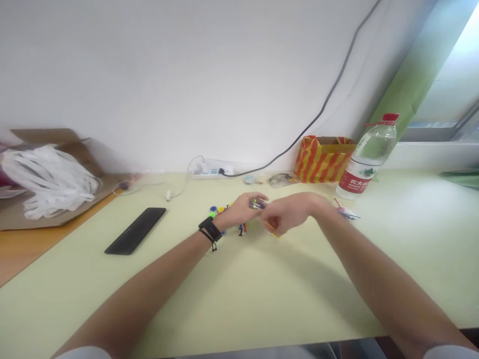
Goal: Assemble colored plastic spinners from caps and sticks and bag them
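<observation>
My left hand [242,209], wearing a black wristband [210,229], reaches over the small pieces near the middle of the table. Its fingers are apart and curved, with small green, white and dark pieces [258,204] visible between them and the thumb; whether it touches these I cannot tell. Right beside it, my right hand [286,212] is closed, and a thin yellow stick [277,235] pokes out below its fingers. Blue, green and yellow round pieces [213,209] lie behind my left wrist. Thin dark and red pieces [243,229] rest under the left hand.
A black flat case [135,231] lies at left on the table, near a cardboard box [48,130] with white strips. Along the wall are a power strip [209,170], a striped bag [322,159] and a water bottle [368,157]. Thin coloured sticks [346,212] lie at right.
</observation>
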`<state>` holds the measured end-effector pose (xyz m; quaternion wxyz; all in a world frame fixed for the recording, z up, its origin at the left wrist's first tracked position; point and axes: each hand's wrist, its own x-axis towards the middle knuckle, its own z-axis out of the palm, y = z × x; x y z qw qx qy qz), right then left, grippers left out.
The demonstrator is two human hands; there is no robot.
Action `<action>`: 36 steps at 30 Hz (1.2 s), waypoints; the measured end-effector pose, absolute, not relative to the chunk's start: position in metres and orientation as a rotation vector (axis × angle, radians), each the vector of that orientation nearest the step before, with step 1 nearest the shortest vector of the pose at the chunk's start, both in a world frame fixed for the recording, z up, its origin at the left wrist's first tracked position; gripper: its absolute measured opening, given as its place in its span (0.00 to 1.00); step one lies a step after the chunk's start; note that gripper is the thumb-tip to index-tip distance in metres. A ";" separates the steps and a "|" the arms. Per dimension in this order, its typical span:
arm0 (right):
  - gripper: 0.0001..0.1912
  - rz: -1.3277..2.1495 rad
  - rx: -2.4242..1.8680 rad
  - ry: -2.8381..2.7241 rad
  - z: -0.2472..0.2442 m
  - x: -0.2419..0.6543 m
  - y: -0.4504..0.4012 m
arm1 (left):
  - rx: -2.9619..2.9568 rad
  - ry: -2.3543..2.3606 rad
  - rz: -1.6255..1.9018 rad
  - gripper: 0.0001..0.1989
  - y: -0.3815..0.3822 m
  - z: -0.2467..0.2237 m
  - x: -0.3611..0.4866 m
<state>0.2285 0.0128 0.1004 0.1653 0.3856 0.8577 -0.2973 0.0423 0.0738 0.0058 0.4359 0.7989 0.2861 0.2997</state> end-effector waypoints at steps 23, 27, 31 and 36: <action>0.08 -0.699 1.540 3.411 0.145 0.261 -0.011 | 1.942 0.659 1.118 0.17 0.067 0.038 0.046; 0.08 -0.402 1.588 3.393 0.139 0.263 -0.003 | 1.994 0.680 1.179 0.13 0.068 0.043 0.043; 0.10 -0.196 1.678 3.251 0.132 0.261 0.002 | 2.049 0.692 1.176 0.12 0.066 0.047 0.043; 0.11 -0.128 1.674 3.272 0.135 0.254 0.000 | 2.092 0.711 1.205 0.09 0.061 0.051 0.044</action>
